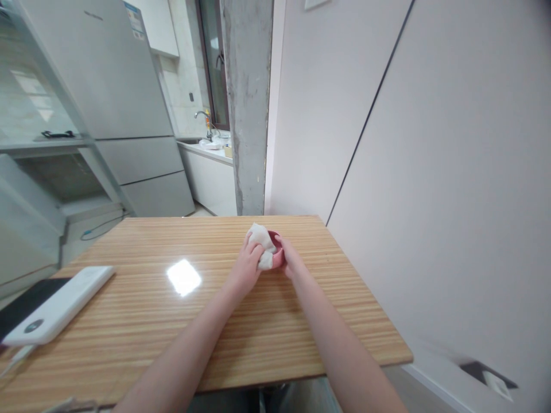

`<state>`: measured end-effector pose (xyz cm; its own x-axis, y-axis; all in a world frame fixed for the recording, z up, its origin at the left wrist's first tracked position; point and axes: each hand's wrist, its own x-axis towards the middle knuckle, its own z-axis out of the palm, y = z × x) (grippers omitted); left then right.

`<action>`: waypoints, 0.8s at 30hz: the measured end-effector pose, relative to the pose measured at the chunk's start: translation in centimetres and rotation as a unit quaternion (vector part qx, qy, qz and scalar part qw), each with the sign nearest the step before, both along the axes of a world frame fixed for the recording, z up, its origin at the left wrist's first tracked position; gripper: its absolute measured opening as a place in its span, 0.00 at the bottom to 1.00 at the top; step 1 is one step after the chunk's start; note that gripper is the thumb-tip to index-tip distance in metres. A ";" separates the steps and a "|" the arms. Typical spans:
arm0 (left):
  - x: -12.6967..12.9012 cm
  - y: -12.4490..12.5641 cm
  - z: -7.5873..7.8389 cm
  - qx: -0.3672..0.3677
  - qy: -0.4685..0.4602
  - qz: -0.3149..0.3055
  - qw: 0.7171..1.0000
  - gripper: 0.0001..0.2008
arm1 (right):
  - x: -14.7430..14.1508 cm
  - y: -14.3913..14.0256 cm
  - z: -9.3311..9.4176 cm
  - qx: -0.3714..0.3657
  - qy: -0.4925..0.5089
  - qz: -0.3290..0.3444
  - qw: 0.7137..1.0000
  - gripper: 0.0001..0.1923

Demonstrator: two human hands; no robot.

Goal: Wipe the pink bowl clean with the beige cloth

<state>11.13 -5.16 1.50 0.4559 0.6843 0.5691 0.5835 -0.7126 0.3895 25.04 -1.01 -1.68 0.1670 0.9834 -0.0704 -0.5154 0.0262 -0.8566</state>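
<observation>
Two hands: both on one small pink cup (278,252), far side of wooden table (172,321), near wall edge.
Head view, left hand (246,268): fingers curled round white cloth (262,245), pressing it onto cup from left side.
Head view, right hand (291,259): wrapped against right side of cup, gripping it; fingertips hidden behind cup.
Cup: sits on tabletop between both hands, mostly covered by cloth; only rim and right wall visible.
Cloth: crumpled, bunched over cup top, part hanging down front.
Left of table: white flat device (58,304) lying near edge, dark slab (21,304) just beside it.
Background: grey fridge (120,103), concrete pillar (248,103), sink tap (204,117) behind.
</observation>
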 end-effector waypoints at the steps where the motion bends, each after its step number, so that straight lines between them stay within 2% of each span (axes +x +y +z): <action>1: -0.1 0.1 0.1 -0.002 0.002 -0.005 1.000 0.09 | 0.1 0.0 0.0 -0.018 0.000 0.022 1.000 0.12; 3: -0.1 0.2 0.1 -0.008 0.001 -0.010 1.000 0.09 | 0.1 0.0 0.0 -0.050 0.000 0.046 0.998 0.11; 5: -0.1 0.3 -0.2 -0.015 -0.009 -0.006 1.000 0.12 | 0.0 0.0 0.1 -0.047 0.005 0.034 0.998 0.12; 9: 0.3 0.1 -0.9 -0.040 -0.038 0.014 0.998 0.23 | -0.4 -0.1 0.2 -0.001 0.021 -0.045 0.999 0.16; 12: 0.8 -0.2 -1.2 -0.055 -0.035 0.003 0.998 0.26 | -0.4 -0.2 0.2 0.006 0.030 -0.104 0.994 0.15; 15: 1.1 -0.5 -1.1 -0.055 -0.024 -0.013 0.998 0.28 | -0.3 -0.2 0.1 0.005 0.052 -0.122 0.991 0.15; 17: 1.1 -0.5 -1.1 -0.052 -0.023 -0.002 0.998 0.27 | -0.6 -0.3 -0.1 0.000 0.056 -0.119 0.991 0.17; 20: 0.8 -0.2 -1.1 -0.041 -0.021 0.042 0.998 0.16 | -1.4 -0.5 -0.4 -0.004 0.039 -0.090 0.995 0.21; 24: 0.3 0.3 -1.1 -0.020 -0.009 0.062 0.998 0.08 | -1.9 -0.4 -0.7 -0.011 0.048 -0.066 0.997 0.20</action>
<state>11.38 -4.84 0.41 0.3560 0.7569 0.5481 0.6585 -0.6193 0.4276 23.10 -1.36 -2.37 0.2860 0.9514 -0.1141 -0.5887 0.0805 -0.8043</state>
